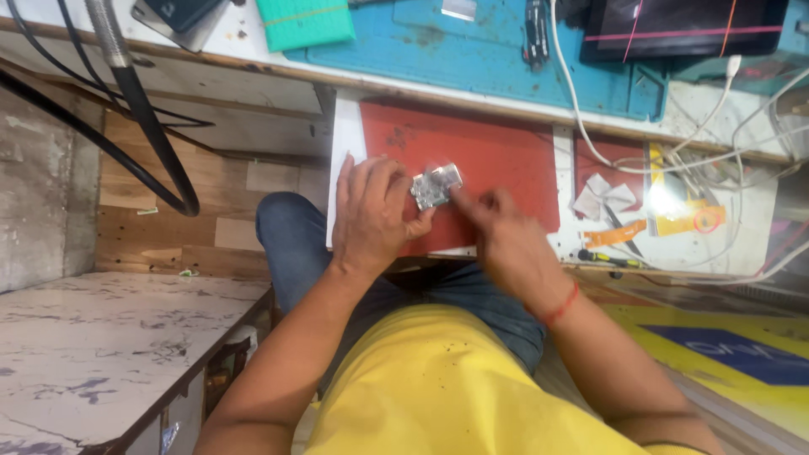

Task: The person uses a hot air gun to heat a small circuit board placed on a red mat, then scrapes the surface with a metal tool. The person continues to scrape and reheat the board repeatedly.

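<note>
The left hand [371, 215] pinches a small silvery metal part [436, 186] by its left edge, over the red mat [497, 164] on the surface [345, 143]. The right hand [497, 232], fingers drawn together, touches the part's right edge.

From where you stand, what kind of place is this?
Probably a small electronics repair bench. The left hand holds a small metal-shielded part over a red work mat; a blue repair mat and loose white cables lie behind.
</note>
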